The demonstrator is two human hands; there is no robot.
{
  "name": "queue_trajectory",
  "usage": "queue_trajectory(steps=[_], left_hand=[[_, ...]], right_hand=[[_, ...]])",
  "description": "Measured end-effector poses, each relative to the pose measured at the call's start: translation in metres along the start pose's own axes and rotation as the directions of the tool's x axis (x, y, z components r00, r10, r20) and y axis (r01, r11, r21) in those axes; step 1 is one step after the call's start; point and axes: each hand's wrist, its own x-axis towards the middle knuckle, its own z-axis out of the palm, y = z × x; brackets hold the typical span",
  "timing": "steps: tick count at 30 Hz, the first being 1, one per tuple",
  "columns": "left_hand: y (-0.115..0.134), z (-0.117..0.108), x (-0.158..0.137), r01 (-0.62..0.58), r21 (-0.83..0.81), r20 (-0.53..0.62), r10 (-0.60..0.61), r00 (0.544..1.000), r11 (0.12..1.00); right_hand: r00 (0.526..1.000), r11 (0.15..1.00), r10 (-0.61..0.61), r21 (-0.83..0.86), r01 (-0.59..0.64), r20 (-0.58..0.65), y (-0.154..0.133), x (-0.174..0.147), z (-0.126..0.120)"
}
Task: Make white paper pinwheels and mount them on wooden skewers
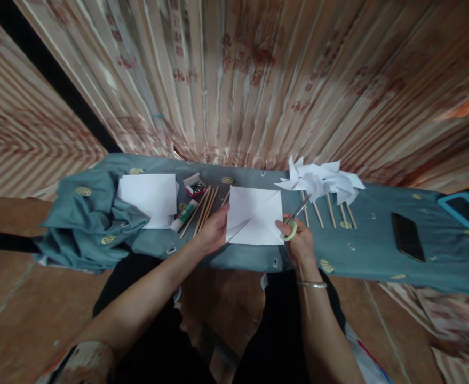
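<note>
"Can you read any lettering?"
"Not one word or number for certain. The teal cloth (368, 226) has small pale boxes printed on it, with marks like letters inside."
"Where are they clearest?"
"Along the near edge: one box (275, 262) around the middle, another to the left, a third farther right. All too small to make out."
"And the glue stick (184, 215), left of centre?"
"Its green label is blurred."
"The curtain (234, 96) on the far side?"
"Reddish-brown blocks run in columns there, perhaps characters, perhaps only pattern. I can't tell which."
</note>
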Motion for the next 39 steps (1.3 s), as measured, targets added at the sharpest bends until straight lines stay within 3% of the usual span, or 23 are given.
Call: queue_trajectory(steps=[3,10,15,19,22,26,29,34,39], left_hand=[[-0.003,-0.001,-0.001,0.0,-0.033,0.009,0.001,1.0,0.999],[-0.018,0.006,0.0,-0.089,0.067,-0.16,0.098,0.982,0.994],[-0.023,0.003,0.007,-0.219,0.224,-0.366,0.29,0.884,0.95],[-0.017,-0.01,0.014,-0.251,0.341,-0.42,0.386,0.821,0.906],[-0.002,-0.02,0.018,-0.312,0.341,-0.391,0.435,0.811,0.887],[0.018,-0.029,0.021,-0.379,0.344,-0.411,0.501,0.762,0.859],[0.024,-0.031,0.021,-0.395,0.322,-0.395,0.501,0.77,0.86],[0.02,-0.028,0.016,-0.358,0.335,-0.348,0.468,0.812,0.872],[0.014,-0.022,0.015,-0.353,0.347,-0.346,0.469,0.813,0.869]], right_hand=[[0.998,0.997,-0.019,0.071,0.024,-0.061,0.006,0.003,0.009],[0.998,0.987,0.06,0.154,-0.055,-0.024,0.012,-0.001,0.028],[0.992,0.991,0.102,0.075,-0.108,0.076,0.018,-0.01,0.04],[0.972,0.994,0.108,-0.054,-0.098,0.21,0.018,-0.014,0.039],[0.923,0.983,0.152,-0.148,-0.105,0.353,0.011,-0.019,0.033],[0.751,0.943,0.287,-0.312,-0.113,0.594,-0.003,-0.029,0.028],[0.648,0.926,0.345,-0.359,-0.116,0.679,-0.01,-0.036,0.026],[0.633,0.918,0.366,-0.377,-0.125,0.682,-0.012,-0.04,0.026],[0.654,0.929,0.332,-0.355,-0.102,0.68,-0.008,-0.041,0.025]])
